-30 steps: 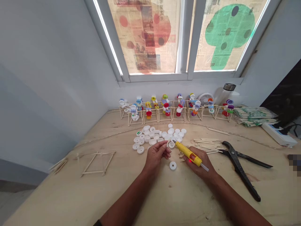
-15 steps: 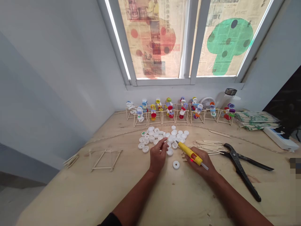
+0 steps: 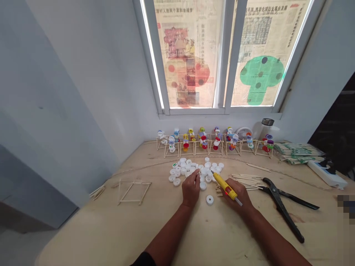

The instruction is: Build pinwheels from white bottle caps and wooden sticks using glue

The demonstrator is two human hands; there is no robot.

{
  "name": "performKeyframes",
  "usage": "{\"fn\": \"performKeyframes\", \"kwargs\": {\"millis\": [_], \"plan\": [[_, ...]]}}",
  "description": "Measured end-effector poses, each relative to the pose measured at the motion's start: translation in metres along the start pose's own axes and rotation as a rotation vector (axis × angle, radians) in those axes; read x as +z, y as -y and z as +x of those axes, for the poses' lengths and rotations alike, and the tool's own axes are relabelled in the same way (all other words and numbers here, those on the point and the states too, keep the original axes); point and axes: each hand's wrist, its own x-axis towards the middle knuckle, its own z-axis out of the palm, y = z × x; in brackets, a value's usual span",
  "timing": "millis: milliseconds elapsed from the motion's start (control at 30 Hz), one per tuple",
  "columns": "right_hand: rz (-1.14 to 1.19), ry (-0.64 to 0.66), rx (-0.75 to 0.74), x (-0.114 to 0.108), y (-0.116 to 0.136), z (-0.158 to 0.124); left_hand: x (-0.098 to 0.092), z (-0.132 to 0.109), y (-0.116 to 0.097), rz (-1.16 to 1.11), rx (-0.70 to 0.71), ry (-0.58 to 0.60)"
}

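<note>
A yellow glue gun (image 3: 226, 184) with a clear glue stick at its rear is gripped in my right hand (image 3: 238, 194). Its nozzle points up and left, close to the pile of white bottle caps (image 3: 183, 171). My left hand (image 3: 191, 188) is closed at the near edge of the pile, thumb and fingertips together. Whatever those fingers pinch, if anything, is too small to make out. Between my hands and nearer to me lies a single white cap (image 3: 210, 200) with a hole in its middle.
Thin wooden sticks (image 3: 246, 181) and black pliers (image 3: 283, 207) lie to the right. A square stick frame (image 3: 135, 192) sits at left. Along the wall stand several stick stands with colourful caps (image 3: 203, 142). A power strip (image 3: 327, 173) and bagged sticks (image 3: 298, 151) are at far right.
The view has tilted up, so the table sits lower in the picture. My left fingers are drawn closer together. The glue gun stays in my right hand, nozzle near the caps.
</note>
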Motion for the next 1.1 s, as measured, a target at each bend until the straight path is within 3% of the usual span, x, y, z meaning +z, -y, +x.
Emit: {"fn": "performKeyframes", "kwargs": {"millis": [467, 1100], "plan": [[-0.060, -0.076, -0.041, 0.0092, -0.0017, -0.0037, 0.0010, 0.0018, 0.0053, 0.059, -0.009, -0.059], [0.005, -0.116, 0.013, 0.0007, 0.0031, -0.0024, 0.0000, -0.0016, -0.0044, 0.215, -0.024, -0.095]]}}
